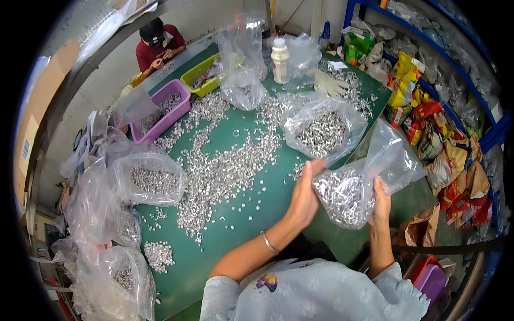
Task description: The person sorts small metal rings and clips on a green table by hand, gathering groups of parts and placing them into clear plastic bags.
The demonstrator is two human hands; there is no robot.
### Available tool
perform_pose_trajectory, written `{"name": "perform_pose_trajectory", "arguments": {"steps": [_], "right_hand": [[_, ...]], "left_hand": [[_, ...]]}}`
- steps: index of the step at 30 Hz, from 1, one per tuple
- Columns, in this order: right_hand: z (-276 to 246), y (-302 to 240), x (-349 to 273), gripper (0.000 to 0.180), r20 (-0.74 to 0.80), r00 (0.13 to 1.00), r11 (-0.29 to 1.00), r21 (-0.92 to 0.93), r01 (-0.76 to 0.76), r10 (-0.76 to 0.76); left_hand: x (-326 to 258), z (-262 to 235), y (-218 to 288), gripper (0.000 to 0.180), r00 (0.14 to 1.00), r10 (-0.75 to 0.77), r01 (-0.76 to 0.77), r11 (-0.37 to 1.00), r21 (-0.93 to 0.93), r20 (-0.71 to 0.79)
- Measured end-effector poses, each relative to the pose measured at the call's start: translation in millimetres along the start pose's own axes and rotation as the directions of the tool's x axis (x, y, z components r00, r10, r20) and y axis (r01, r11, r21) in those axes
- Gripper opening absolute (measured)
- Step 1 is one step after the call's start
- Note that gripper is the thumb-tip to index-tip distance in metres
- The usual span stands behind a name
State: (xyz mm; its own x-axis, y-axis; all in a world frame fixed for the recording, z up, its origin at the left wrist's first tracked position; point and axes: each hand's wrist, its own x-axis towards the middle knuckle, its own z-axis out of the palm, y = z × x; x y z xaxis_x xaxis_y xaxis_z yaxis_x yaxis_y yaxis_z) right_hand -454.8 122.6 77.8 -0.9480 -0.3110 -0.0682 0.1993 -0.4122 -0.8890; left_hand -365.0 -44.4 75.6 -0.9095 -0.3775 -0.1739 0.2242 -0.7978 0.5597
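A clear plastic bag (pixel 344 197) bulging with small shiny metal parts is up in front of me, past the right edge of the green table. My right hand (pixel 381 202) grips its right side, and the loose upper part of the bag flops out to the right. Flat along the bag's left side is my left hand (pixel 304 199), fingers stretched out and their tips slightly blurred. Just beyond my hands, an opened clear bag (pixel 322 131) of similar metal parts rests on the table. A wide spread of loose metal parts (pixel 222 174) covers the table's middle.
More bags of parts (pixel 155 179) line the left side. Farther back are a purple basket (pixel 183 107), a green basket (pixel 187 77), a white bottle (pixel 280 61) and a pale glove (pixel 327 84). A blue shelf (pixel 484 101) with packages stands right. Another person (pixel 156 45) sits at the far left.
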Motion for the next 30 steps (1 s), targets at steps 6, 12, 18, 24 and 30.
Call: {"name": "perform_pose_trajectory", "arguments": {"steps": [6, 12, 18, 24, 30], "right_hand": [[-4.2, -3.2, 44.5, 0.024, 0.160, 0.940, 0.954, -0.037, -0.299, 0.301], [38.3, 15.8, 83.8, 0.029, 0.383, 0.662, 0.718, -0.005, -0.696, 0.644], [70.8, 25.2, 135.0, 0.029, 0.684, 0.477, 0.509, 0.177, -0.842, 0.552], [107.8, 28.8, 205.6, 0.023, 0.684, 0.716, 0.643, -0.487, 0.592, -0.141], [132.5, 18.8, 274.0, 0.028, 0.396, 0.760, 0.737, 0.247, -0.629, 0.516]], "left_hand": [[110.9, -6.3, 46.5, 0.057, 0.652, 0.630, -0.186, -0.407, 0.895, 0.422], [174.4, -19.8, 89.0, 0.018, 0.744, 0.550, -0.443, -0.019, 0.896, 0.379], [163.7, 24.5, 113.4, 0.008, 0.816, 0.469, -0.482, 0.229, 0.846, 0.338], [176.5, 25.6, 120.0, 0.020, 0.822, 0.440, -0.551, 0.452, 0.702, 0.361], [220.4, 41.8, 139.7, 0.026, 0.855, 0.447, -0.476, 0.480, 0.737, 0.262]]}}
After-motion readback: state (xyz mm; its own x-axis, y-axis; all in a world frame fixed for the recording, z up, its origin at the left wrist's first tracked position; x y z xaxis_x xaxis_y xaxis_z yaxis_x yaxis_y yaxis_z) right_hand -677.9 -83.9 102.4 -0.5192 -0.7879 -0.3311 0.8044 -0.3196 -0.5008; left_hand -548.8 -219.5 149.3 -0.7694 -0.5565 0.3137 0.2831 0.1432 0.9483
